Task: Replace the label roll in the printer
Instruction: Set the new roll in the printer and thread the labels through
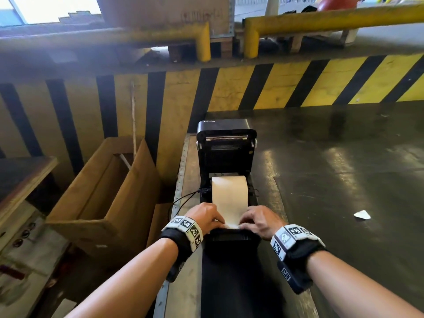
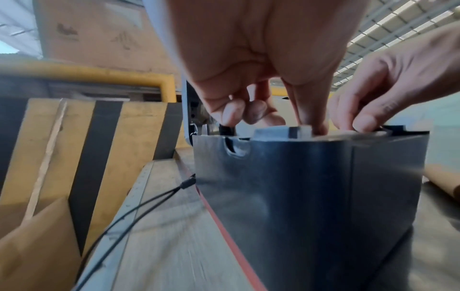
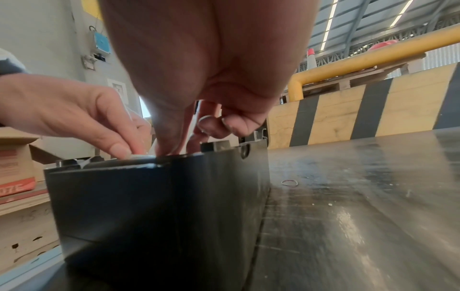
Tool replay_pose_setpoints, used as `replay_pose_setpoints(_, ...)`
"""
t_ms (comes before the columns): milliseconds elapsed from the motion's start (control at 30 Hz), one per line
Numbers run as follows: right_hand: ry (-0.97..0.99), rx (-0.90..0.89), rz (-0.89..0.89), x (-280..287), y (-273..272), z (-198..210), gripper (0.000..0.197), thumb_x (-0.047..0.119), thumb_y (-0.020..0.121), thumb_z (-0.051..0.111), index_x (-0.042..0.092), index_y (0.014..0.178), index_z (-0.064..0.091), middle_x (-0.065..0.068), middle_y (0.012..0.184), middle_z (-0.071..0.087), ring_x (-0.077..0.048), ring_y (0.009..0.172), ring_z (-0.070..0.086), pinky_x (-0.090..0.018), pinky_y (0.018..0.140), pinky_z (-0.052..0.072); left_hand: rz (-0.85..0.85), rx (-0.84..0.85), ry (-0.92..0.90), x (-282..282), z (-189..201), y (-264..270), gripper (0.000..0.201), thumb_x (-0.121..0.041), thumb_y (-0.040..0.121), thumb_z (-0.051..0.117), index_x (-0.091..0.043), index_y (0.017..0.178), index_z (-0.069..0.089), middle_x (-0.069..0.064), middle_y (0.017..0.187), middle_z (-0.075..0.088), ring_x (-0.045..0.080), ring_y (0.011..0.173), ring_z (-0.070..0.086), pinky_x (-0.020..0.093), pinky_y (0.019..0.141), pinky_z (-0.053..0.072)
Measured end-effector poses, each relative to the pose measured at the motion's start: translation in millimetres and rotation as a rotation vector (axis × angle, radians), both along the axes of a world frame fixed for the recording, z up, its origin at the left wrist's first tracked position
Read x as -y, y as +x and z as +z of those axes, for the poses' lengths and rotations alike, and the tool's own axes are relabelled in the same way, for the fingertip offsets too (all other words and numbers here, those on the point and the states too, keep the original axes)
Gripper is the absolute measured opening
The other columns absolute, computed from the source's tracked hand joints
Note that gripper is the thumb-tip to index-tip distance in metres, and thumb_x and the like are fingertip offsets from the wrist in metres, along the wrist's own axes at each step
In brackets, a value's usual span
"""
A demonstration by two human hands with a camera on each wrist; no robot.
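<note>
A black label printer [image 1: 226, 143] stands on the dark table with its lid raised. A white label roll [image 1: 229, 191] sits in its bay, and its paper strip runs forward to the front edge. My left hand [image 1: 220, 222] and right hand [image 1: 243, 224] meet at that edge, each pinching a corner of the strip's end with curled fingers. In the left wrist view the left hand [image 2: 273, 118] has its thumb down on the top of the printer body [image 2: 298, 187]. The right wrist view shows the right hand [image 3: 189, 137] at the same edge of the printer [image 3: 161, 206].
An open cardboard box [image 1: 103, 191] stands left of the table, and a black cable [image 1: 181, 200] runs from the printer's left side. A paper scrap [image 1: 362, 214] and a rubber band [image 3: 289, 182] lie on the table to the right. A yellow-black striped barrier [image 1: 252, 88] stands behind.
</note>
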State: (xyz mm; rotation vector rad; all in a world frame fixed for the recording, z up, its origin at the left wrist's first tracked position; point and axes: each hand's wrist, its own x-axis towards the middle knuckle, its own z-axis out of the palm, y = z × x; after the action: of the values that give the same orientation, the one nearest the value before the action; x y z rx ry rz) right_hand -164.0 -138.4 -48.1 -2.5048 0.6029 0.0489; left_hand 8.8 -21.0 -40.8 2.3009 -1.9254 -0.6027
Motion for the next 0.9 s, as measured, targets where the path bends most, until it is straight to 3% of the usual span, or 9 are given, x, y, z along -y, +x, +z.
replay_pose_setpoints(167, -0.002, 0.004, -0.007, 0.0, 0.1, -2.0, 0.024, 0.033, 0.085, 0.059, 0.016, 0.095, 0.072, 0.001, 0.1, 0.065, -0.01, 0.085, 0.054, -0.028, 0.08, 0.047, -0.081, 0.067, -0.002, 4.4, -1.3, -2.8, 0.03, -0.032, 0.093, 0.049, -0.016, 0.109, 0.068, 0.007, 0.109, 0.063, 0.024, 0.102, 0.06, 0.038, 0.089, 0.05)
replay_pose_setpoints(300, -0.008, -0.019, 0.003, -2.5, 0.1, -1.8, 0.026, 0.036, 0.083, 0.061, 0.015, 0.093, 0.071, 0.002, 0.096, 0.062, -0.014, 0.085, 0.057, -0.031, 0.078, 0.05, -0.041, 0.018, -0.021, 6.4, -6.3, -2.7, 0.028, -0.027, 0.093, 0.049, -0.011, 0.104, 0.068, 0.009, 0.106, 0.061, 0.026, 0.098, 0.06, 0.037, 0.087, 0.05)
replay_pose_setpoints(467, -0.052, -0.005, -0.009, -6.6, 3.1, -6.2, 0.026, 0.031, 0.088, 0.054, 0.013, 0.099, 0.07, -0.001, 0.104, 0.065, -0.019, 0.093, 0.059, -0.031, 0.081, 0.049, -0.01, 0.004, -0.058, -0.6, -9.4, -3.8, 0.028, -0.03, 0.093, 0.049, -0.013, 0.106, 0.067, 0.007, 0.106, 0.059, 0.024, 0.095, 0.059, 0.034, 0.085, 0.05)
replay_pose_setpoints(600, -0.074, -0.007, -0.003, -7.5, 5.1, -3.3, 0.027, 0.03, 0.09, 0.053, 0.012, 0.102, 0.069, -0.003, 0.103, 0.063, -0.02, 0.091, 0.059, -0.029, 0.079, 0.047, -0.002, 0.028, -0.068, -7.1, -8.0, -10.4, 0.034, -0.042, 0.085, 0.06, -0.018, 0.108, 0.06, 0.002, 0.109, 0.055, 0.022, 0.094, 0.058, 0.035, 0.084, 0.051)
replay_pose_setpoints(767, -0.091, -0.016, 0.027, -11.3, 0.0, -2.2, 0.027, 0.031, 0.09, 0.053, 0.013, 0.102, 0.068, -0.002, 0.1, 0.061, -0.013, 0.081, 0.052, -0.025, 0.073, 0.043, 0.011, 0.053, -0.125, -11.5, -4.4, -20.5, 0.025, -0.035, 0.086, 0.06, -0.016, 0.102, 0.064, 0.004, 0.107, 0.058, 0.022, 0.093, 0.059, 0.037, 0.084, 0.052)
replay_pose_setpoints(900, -0.1, 0.001, 0.029, -17.0, -7.6, 1.0, 0.027, 0.033, 0.089, 0.053, 0.013, 0.099, 0.068, -0.001, 0.099, 0.062, -0.013, 0.082, 0.054, -0.031, 0.077, 0.05, 0.011, 0.056, -0.158, -18.2, 0.0, -29.0, 0.026, -0.032, 0.09, 0.054, -0.014, 0.102, 0.068, 0.004, 0.105, 0.06, 0.022, 0.093, 0.06, 0.036, 0.083, 0.052)
